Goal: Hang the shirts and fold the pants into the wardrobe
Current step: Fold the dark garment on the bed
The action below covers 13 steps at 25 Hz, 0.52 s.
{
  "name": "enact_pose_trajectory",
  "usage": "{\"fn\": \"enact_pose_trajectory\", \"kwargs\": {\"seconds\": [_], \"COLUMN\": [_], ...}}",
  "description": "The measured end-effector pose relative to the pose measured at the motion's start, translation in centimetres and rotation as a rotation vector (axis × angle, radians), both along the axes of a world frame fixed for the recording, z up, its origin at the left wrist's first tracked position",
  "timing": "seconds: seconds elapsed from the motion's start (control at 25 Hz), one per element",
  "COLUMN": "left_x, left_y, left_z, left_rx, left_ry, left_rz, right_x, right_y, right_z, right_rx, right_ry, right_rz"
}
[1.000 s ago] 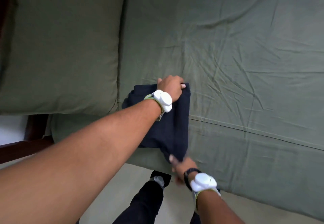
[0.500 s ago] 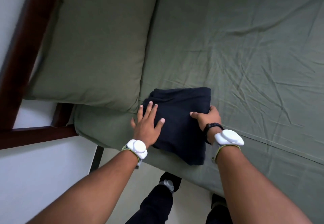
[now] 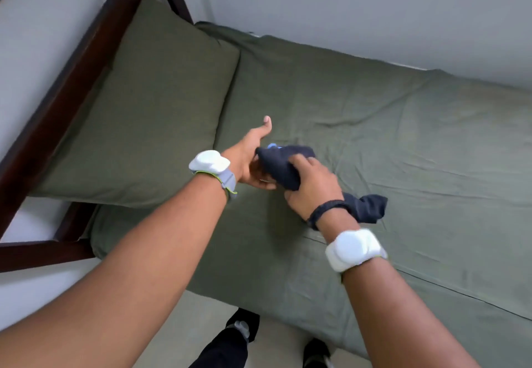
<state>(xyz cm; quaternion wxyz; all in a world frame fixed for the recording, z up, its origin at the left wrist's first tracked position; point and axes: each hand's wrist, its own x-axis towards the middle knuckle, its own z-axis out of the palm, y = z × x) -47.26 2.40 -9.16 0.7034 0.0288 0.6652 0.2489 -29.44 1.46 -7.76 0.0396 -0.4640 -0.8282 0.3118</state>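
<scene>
Green bed (image 3: 403, 137) against grey wall (image 3: 374, 8): left grip (image 3: 250, 163) and right grip (image 3: 315, 192) both clutch folded dark pants (image 3: 285, 159)

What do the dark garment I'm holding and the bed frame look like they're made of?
Dark folded garment: soft matte fabric, probably cotton-like; it bunches and droops where gripped. Bed frame: likely wood, dark brown stain, slight sheen on its straight rails.

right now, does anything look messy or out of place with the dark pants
Yes. The dark pants are bunched up rather than flat, gripped between the left hand and right hand over the bed. One loose end sticks out past the right wrist. A small blue bit shows on top; unclear what.
</scene>
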Motion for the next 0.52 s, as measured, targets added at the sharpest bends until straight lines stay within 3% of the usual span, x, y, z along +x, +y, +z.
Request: {"fn": "enact_pose_trajectory", "kwargs": {"seconds": [0.08, 0.16, 0.2, 0.28, 0.36, 0.44, 0.52], "left_x": [0.2, 1.4, 2.2, 3.7, 5.0, 6.6, 8.0], "left_y": [-0.9, -3.9, -6.0, -10.0, -12.4, -12.6, -11.1], "left_z": [-0.9, -4.7, -6.8, -11.4, -14.7, -16.2, -17.5], "left_rx": [0.026, -0.005, -0.056, -0.146, -0.119, -0.025, 0.006], "left_ry": [-0.099, -0.152, -0.092, 0.267, 0.620, 0.681, 0.695], "left_rz": [-0.110, -0.130, -0.168, -0.339, -0.452, -0.428, -0.466], "right_x": [1.4, 2.9, 3.7, 5.7, 7.9, 9.6, 10.5], "right_y": [-2.1, -5.1, -6.6, -9.3, -10.7, -10.1, -8.4], "right_z": [-0.4, -3.4, -5.5, -10.0, -14.2, -17.6, -20.2], "right_rx": [0.079, 0.032, -0.042, -0.225, -0.234, -0.168, -0.310], "right_ry": [-0.065, -0.153, -0.197, -0.269, -0.276, -0.279, -0.303], "right_rz": [0.093, 0.135, 0.145, 0.093, -0.166, -0.629, -0.944]}}
